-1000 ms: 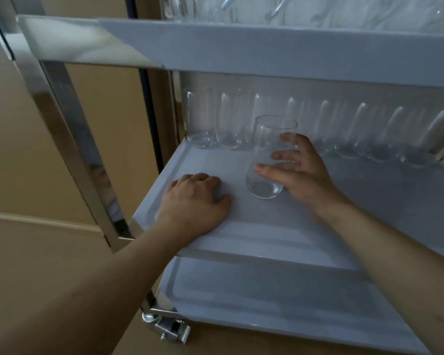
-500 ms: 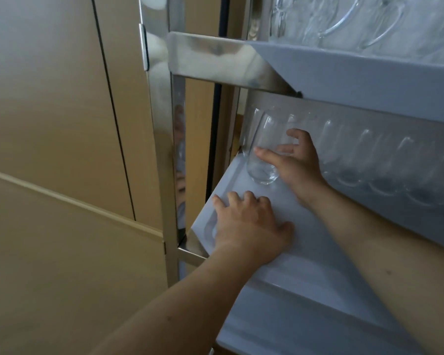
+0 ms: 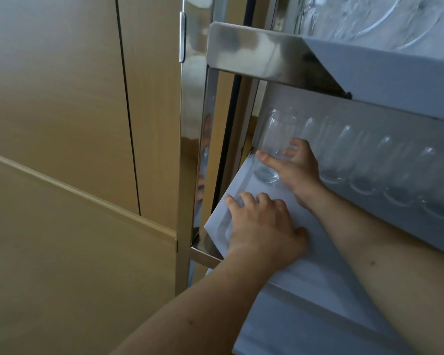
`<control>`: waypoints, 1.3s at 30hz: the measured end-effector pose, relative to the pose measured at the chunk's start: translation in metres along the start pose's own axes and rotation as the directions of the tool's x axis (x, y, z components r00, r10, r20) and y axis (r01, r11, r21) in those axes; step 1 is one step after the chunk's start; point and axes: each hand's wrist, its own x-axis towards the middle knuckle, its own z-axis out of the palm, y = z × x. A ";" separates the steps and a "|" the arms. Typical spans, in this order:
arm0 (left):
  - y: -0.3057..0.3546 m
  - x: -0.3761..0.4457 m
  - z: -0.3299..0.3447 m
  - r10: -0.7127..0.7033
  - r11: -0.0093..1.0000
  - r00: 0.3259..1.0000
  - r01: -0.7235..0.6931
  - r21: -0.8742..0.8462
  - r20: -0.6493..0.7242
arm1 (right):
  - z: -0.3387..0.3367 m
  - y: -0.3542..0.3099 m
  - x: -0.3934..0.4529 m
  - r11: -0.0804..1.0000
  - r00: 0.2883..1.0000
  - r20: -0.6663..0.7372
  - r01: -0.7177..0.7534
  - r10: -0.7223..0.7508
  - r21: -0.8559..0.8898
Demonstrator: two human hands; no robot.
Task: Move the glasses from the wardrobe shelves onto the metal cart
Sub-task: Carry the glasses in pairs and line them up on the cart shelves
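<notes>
A clear stemless glass (image 3: pixel 272 155) stands at the far left of the metal cart's middle shelf (image 3: pixel 315 275), at the left end of a row of several like glasses (image 3: pixel 364 165) along the back. My right hand (image 3: pixel 296 172) holds it, thumb in front and fingers round its right side. My left hand (image 3: pixel 262 226) rests flat, palm down, on the shelf's front left corner. More glassware (image 3: pixel 369 19) fills the cart's top shelf.
The cart's shiny metal post (image 3: pixel 192 139) and crossbar (image 3: pixel 264 55) stand right beside my hands. Wooden wardrobe panels (image 3: pixel 62 124) fill the left half of the view. A lower cart shelf (image 3: pixel 292 329) shows beneath my arms.
My right hand has carried the glass from the middle of the shelf back to the far left of the row. The view has swung left; my left hand has stayed on the shelf.
</notes>
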 end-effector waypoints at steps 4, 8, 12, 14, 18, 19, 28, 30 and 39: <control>0.000 0.003 -0.002 -0.005 1.000 1.000 0.005 0.013 0.016 | -0.017 0.003 -0.014 0.997 0.999 0.039 -0.032 0.035 -0.068; 0.001 0.002 -0.002 -0.005 1.000 1.000 0.005 0.018 0.011 | -0.048 0.013 -0.045 0.976 0.997 0.059 -0.030 0.044 -0.217; 0.002 0.001 -0.004 -0.023 1.000 0.999 0.023 0.002 0.022 | -0.083 0.021 -0.079 0.941 0.992 0.100 -0.035 0.073 -0.338; 0.003 0.001 -0.005 0.023 1.000 1.000 -0.023 -0.021 0.002 | -0.100 0.023 -0.093 0.904 0.991 0.103 -0.029 0.081 -0.427; 0.007 -0.002 -0.005 0.192 0.981 0.980 -0.191 0.017 -0.055 | -0.127 0.025 -0.119 0.847 0.986 0.151 0.016 0.077 -0.531; 0.009 -0.005 -0.008 0.203 0.979 0.978 -0.202 0.017 -0.058 | -0.133 0.025 -0.126 0.837 0.982 0.169 0.018 0.090 -0.547; 0.056 -0.085 -0.071 0.116 0.983 0.976 -0.085 -0.164 0.186 | -0.199 -0.018 -0.180 0.749 0.862 0.310 -0.113 0.401 -0.652; 0.065 -0.102 -0.100 0.113 0.986 0.956 -0.074 -0.150 0.271 | -0.214 -0.037 -0.198 0.754 0.825 0.333 -0.160 0.457 -0.637; 0.121 -0.111 -0.325 0.181 0.976 0.910 -0.118 -0.185 0.373 | -0.320 -0.226 -0.221 0.733 0.756 0.315 -0.302 0.573 -0.609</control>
